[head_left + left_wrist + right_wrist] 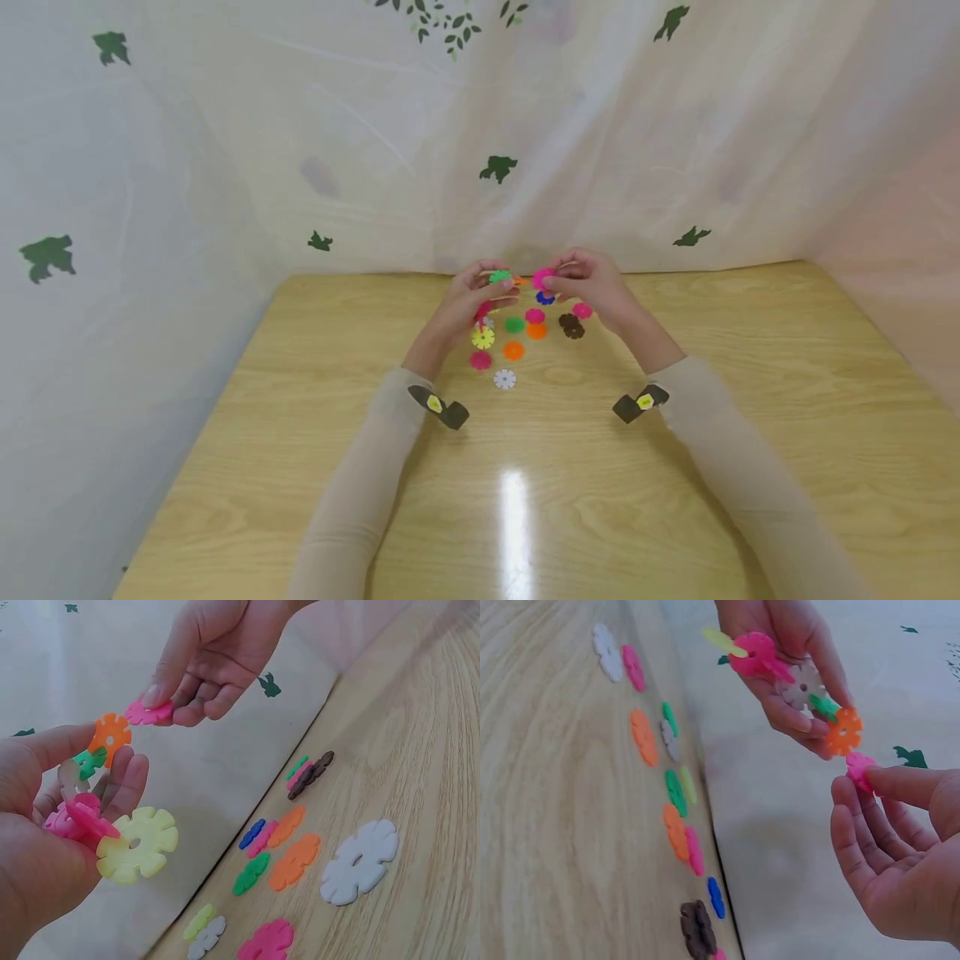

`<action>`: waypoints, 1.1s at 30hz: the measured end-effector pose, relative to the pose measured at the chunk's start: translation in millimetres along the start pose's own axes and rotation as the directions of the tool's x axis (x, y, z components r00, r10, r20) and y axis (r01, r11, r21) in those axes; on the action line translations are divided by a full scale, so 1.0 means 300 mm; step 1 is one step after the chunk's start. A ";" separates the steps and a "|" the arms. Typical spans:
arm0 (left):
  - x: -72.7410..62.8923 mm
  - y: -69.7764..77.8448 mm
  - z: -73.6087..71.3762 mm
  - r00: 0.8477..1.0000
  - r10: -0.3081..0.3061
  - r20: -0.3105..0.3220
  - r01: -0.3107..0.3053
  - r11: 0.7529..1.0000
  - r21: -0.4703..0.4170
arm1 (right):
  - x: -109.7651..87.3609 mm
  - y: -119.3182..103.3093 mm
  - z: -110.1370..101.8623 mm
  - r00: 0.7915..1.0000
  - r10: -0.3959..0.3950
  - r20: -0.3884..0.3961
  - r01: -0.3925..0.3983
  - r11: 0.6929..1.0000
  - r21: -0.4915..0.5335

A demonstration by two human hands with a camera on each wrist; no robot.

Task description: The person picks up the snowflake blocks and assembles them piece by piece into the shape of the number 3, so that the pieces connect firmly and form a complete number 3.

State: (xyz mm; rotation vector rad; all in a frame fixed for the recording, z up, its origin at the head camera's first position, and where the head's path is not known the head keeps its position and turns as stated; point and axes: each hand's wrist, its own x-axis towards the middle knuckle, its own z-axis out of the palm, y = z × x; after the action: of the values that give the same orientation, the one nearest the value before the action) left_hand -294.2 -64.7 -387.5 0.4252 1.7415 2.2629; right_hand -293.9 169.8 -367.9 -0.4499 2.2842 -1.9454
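My left hand (45, 862) grips the chain (94, 820), its orange disc (112, 726) at 8 o'clock, left-wrist view, from the pink disc (142, 716) my right hand (225, 656) pinches.

Arms (360, 500) stretched forward, the left hand (467, 302) and right hand (602, 287) face each other, both pinching.

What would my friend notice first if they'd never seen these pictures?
Probably the colorful chain of flower-shaped discs in the left hand, with a pale yellow disc at one end and an orange disc at the other. Next, the right hand, pinching a pink disc close to the orange one. Then the bright discs scattered on the wooden table, with a white disc at the front.
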 end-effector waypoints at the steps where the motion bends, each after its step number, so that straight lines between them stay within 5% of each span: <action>1: -0.001 0.001 0.000 1.000 -0.001 -0.002 0.001 1.000 -0.004 | 0.001 0.003 0.005 1.000 0.004 -0.001 -0.004 1.000 0.024; 13: -0.004 0.001 -0.002 1.000 -0.010 -0.012 0.009 0.999 -0.033 | -0.009 0.010 0.029 1.000 0.022 -0.002 -0.021 0.987 0.162; 33: -0.005 0.003 -0.005 0.999 -0.039 0.012 0.039 0.999 0.015 | -0.008 0.004 0.021 0.999 0.036 0.036 -0.041 0.991 0.128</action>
State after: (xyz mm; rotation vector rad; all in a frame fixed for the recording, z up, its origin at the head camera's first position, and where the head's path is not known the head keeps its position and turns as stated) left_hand -293.3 -66.9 -387.0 0.4038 1.7463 2.2176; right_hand -290.1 164.7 -370.4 -0.4183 2.1148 -2.0355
